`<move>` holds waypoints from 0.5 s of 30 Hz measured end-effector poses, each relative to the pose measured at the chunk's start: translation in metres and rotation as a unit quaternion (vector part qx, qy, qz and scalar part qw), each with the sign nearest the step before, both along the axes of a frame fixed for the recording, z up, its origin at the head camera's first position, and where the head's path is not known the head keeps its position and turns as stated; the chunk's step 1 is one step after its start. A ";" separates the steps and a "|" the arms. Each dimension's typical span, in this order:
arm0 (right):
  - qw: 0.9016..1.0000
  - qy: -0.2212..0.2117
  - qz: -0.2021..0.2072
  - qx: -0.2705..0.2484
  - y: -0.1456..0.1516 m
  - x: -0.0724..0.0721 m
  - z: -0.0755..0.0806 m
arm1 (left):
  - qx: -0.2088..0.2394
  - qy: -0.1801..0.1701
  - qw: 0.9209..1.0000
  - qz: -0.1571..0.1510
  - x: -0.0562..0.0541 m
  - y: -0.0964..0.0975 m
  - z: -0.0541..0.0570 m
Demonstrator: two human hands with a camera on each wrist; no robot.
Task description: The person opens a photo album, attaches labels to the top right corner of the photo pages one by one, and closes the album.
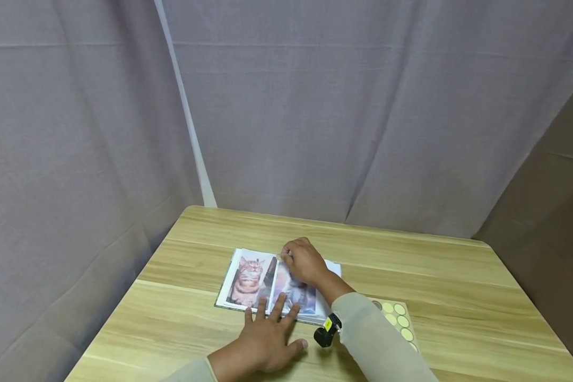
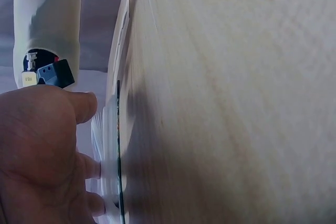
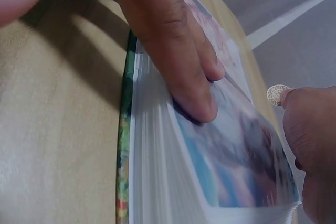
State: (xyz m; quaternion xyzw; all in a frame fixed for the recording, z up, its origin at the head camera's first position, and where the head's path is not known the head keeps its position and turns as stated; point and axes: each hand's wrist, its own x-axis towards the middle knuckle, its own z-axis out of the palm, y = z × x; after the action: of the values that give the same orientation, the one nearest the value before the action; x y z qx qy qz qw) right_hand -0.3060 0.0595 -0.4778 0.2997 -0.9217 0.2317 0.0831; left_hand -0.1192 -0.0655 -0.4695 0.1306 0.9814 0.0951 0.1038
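An open photo album point(image 1: 233, 276) lies on the table, with a ginger cat picture point(image 1: 249, 281) on its left page and a bluish, blurry-furred picture point(image 1: 293, 294) on the right. My left hand point(image 1: 267, 342) has its fingers spread, and its fingertips press the lower edge of the right page near the spine. Over the top of that page, my right hand point(image 1: 306, 261) pinches a small round gold sticker point(image 3: 277, 95) by its edge. Printed detail shows on the sticker's face in the right wrist view. The right hand and forearm cover part of the right page.
To the right of the album, partly under my right sleeve point(image 1: 377, 334), lies a sheet point(image 1: 410, 326) of round yellow stickers. A wrist camera point(image 1: 328, 330) sits at the right cuff. Grey curtains point(image 1: 286, 132) hang behind the wooden table point(image 1: 458, 297).
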 end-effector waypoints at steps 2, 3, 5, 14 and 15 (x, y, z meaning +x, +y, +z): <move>1.000 -0.003 -0.002 0.002 -0.001 -0.001 -0.001 | -0.002 -0.001 1.000 0.001 0.000 -0.001 0.000; 1.000 -0.004 -0.001 0.002 -0.002 -0.001 -0.001 | -0.003 -0.001 1.000 0.001 0.000 -0.001 0.000; 1.000 -0.005 0.000 0.002 -0.003 -0.002 -0.002 | -0.003 -0.001 1.000 0.000 0.000 -0.002 -0.001; 1.000 -0.002 0.007 0.003 -0.005 -0.006 -0.003 | -0.007 0.008 1.000 -0.003 0.000 -0.001 -0.002; 1.000 -0.001 0.006 0.005 -0.005 -0.007 -0.003 | -0.008 0.009 1.000 -0.003 0.000 -0.001 -0.003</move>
State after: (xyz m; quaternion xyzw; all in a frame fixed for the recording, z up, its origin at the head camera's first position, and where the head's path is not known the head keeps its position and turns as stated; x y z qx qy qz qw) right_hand -0.3128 0.0547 -0.4812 0.3052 -0.9212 0.2280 0.0791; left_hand -0.1190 -0.0662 -0.4722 0.1333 0.9826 0.0856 0.0966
